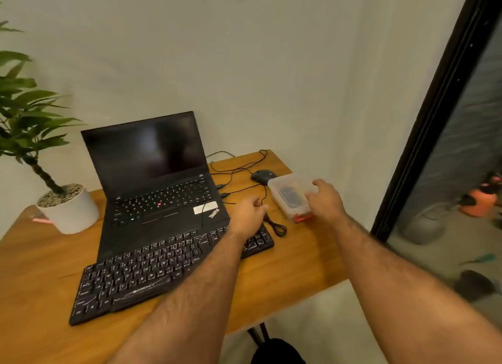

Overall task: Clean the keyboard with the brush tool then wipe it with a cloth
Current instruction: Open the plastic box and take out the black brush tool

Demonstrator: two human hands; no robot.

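Both hands are reaching toward the far right of the wooden desk (pixel 293 266). Right hand (pixel 327 200) is closing on the clear plastic box (pixel 289 194), fingers curled against its right side and top edge, though I cannot tell whether it is gripping firmly yet or only touching. Left hand (pixel 250 214) is hovering over the right end of the black keyboard (pixel 152 268), fingers loosely curled and holding nothing that I can make out. The keyboard is lying at an angle in front of the open laptop (pixel 160 179), apparently touching the laptop's front edge. Something dark is showing inside the box, probably the brush tool or the cloth, but it is too blurred to say which.

Risks, as I am judging them: the box is sitting close to the desk's right edge, so a careless pull could be tipping it off. Thin black cables (pixel 274 222) are looping between the keyboard and the box, and a hand or the box could be snagging them and dragging the mouse (pixel 262 176) just behind it.
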